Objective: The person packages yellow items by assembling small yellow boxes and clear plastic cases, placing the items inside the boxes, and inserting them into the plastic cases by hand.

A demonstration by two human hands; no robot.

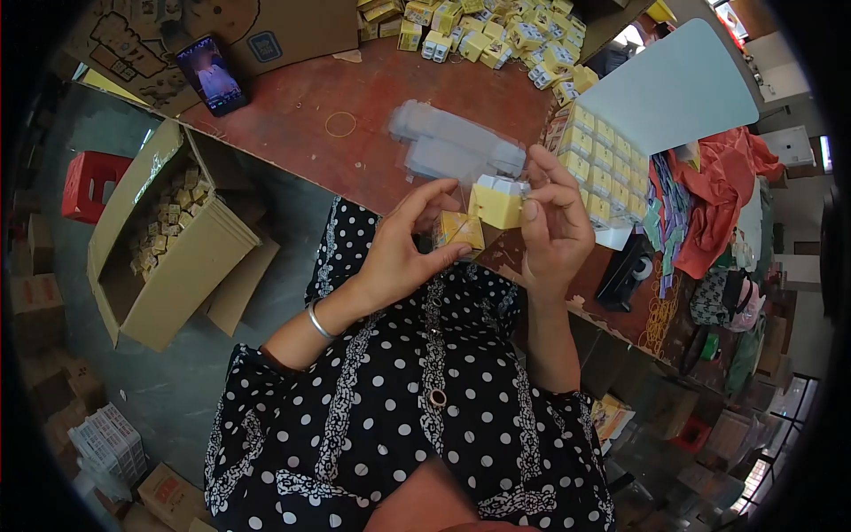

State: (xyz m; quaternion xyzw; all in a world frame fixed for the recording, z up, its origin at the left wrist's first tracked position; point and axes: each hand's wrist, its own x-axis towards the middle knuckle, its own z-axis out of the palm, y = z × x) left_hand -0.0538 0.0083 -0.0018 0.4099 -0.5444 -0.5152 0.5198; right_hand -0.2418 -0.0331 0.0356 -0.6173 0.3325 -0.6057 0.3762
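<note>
Nearest the viewer is the person's black-and-white dotted garment, below two raised hands. The left hand, with a silver bangle at its wrist, grasps a small printed yellow box between thumb and fingers. The right hand grasps a yellow-and-white block by its right side; the block is held just beside the box, and whether the two touch cannot be told. Both items are held at the near edge of a red-brown surface. To the left, below the level of the surface, an opened carton contains many small packets. Beyond the hands lie clear plastic pieces, with a single rubber band to their left and rows of yellow-and-white units to their right. Farther off, a lit phone leans against a printed cardboard box; a loose heap of yellow-and-white pieces occupies the far side.
</note>
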